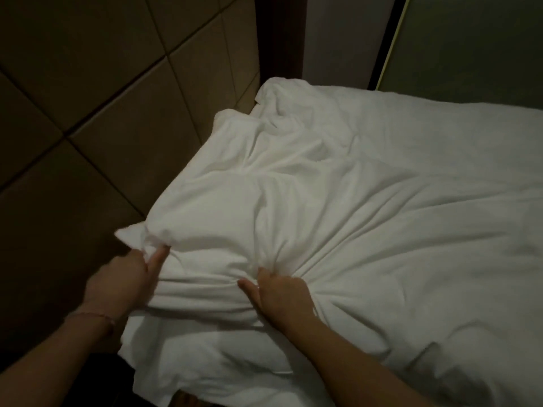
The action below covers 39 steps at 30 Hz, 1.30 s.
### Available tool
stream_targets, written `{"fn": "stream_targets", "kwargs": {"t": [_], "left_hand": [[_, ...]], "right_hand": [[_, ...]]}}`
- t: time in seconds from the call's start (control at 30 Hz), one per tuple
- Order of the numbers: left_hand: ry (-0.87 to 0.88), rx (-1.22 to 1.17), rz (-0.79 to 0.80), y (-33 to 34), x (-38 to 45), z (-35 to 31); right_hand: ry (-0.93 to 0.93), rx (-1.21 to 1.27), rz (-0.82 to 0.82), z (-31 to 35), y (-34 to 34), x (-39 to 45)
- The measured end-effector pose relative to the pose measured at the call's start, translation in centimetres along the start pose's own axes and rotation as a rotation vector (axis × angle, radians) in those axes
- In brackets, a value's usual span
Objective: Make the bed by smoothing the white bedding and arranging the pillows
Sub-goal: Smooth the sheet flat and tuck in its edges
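- No brand, label or writing can be read anywhere; the light is dim.
- The bed is covered by a white duvet (396,201) that fills the right and middle of the view, with many soft creases running toward 6 o'clock.
- At 9 to 11 o'clock stands a padded headboard (88,98) of brown square panels with dark seams between them.
- At 12 o'clock a dark wooden post (279,36) rises, and at 1 to 2 o'clock there is a grey-green wall (470,45) with a thin pale strip along its edge.
- A white pillow (223,183) lies against the headboard, near the centre and a little toward 9 o'clock; a second pillow (279,92) shows behind it toward 12 o'clock, partly hidden under the bedding.
- The left hand (123,280), at 7 o'clock, grasps the near corner of the pillow; its fingers are curled into the cloth and the thumb lies straight along the cover.
- A thin bracelet (94,317) is around the left wrist.
- The right hand (279,292), at 6 o'clock, is clenched on a bunch of the white fabric at the near edge of the pillow; creases spread out from its grip.
- A white sheet (182,362) hangs below both hands at 6 to 7 o'clock.
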<state>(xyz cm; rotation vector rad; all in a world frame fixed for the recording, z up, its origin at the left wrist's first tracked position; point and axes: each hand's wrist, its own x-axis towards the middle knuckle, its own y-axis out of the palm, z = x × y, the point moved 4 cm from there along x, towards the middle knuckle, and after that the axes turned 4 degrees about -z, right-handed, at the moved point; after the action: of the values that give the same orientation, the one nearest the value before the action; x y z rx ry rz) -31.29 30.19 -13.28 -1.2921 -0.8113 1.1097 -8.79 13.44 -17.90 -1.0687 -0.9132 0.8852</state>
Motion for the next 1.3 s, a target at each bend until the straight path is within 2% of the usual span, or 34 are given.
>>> {"fn": "stream_targets", "kwargs": {"t": [0.1, 0.17, 0.27, 0.37, 0.43, 0.53, 0.6, 0.67, 0.77, 0.87, 0.9, 1.0, 1.07, 1.1, 1.2, 1.23, 1.3], "left_hand": [[-0.074, -0.084, 0.059, 2.8, 0.3, 0.0], [-0.131, -0.191, -0.03, 1.2, 0.9, -0.4], [-0.121, -0.375, -0.302, -3.9, 3.2, -1.8], [-0.026, -0.446, -0.328, -7.3, 7.5, -5.5], [0.01, -0.468, -0.224, -7.5, 10.3, -9.0], [-0.004, -0.532, -0.055, -5.6, 13.7, -12.6], [0.016, -0.512, -0.041, -4.2, 14.7, -13.5], [0.024, -0.495, -0.118, -3.6, 15.0, -13.2], [0.053, -0.521, -0.202, -4.2, 16.0, -11.7], [0.101, -0.483, -0.278, -7.1, 17.1, -10.3], [0.114, -0.465, -0.314, -8.6, 17.4, -10.0], [0.115, -0.507, -0.46, -12.0, 18.3, -8.7], [0.09, -0.501, -0.479, -11.7, 18.8, -7.5], [0.062, -0.468, -0.428, -10.5, 19.0, -7.0], [-0.149, -0.398, -0.107, -5.6, 18.9, -6.4], [-0.195, -0.38, -0.084, -5.0, 18.6, -6.9], [-0.1, -0.314, -0.273, -5.9, 18.3, -9.3]], "right_hand": [[-0.004, -0.006, -0.057, -0.7, 0.8, 0.3], [-0.038, 0.039, -0.109, -1.0, 0.1, 0.3], [-0.092, 0.159, -0.317, -1.9, -2.4, 1.6], [-0.039, 0.137, -0.405, -3.4, -4.5, 5.8], [0.084, 0.137, -0.312, -4.3, -4.7, 8.4], [0.19, 0.15, -0.077, -5.3, -2.7, 11.0], [0.183, 0.134, -0.027, -5.8, -0.7, 11.8], [0.18, 0.101, -0.021, -6.0, 0.5, 12.3], [0.129, 0.058, -0.197, -5.8, 1.3, 13.6], [0.11, 0.075, -0.201, -5.8, 0.1, 16.1], [0.103, 0.076, -0.249, -5.8, -0.7, 17.1], [0.063, 0.094, -0.544, -5.4, -4.9, 19.7], [0.042, 0.103, -0.608, -5.0, -5.3, 20.3], [0.034, 0.098, -0.577, -4.7, -4.4, 20.3], [0.014, 0.039, -0.303, -4.3, 1.5, 18.9], [0.024, 0.031, -0.224, -4.3, 2.9, 18.5], [0.055, 0.068, -0.178, -4.9, 3.6, 18.4]]}}
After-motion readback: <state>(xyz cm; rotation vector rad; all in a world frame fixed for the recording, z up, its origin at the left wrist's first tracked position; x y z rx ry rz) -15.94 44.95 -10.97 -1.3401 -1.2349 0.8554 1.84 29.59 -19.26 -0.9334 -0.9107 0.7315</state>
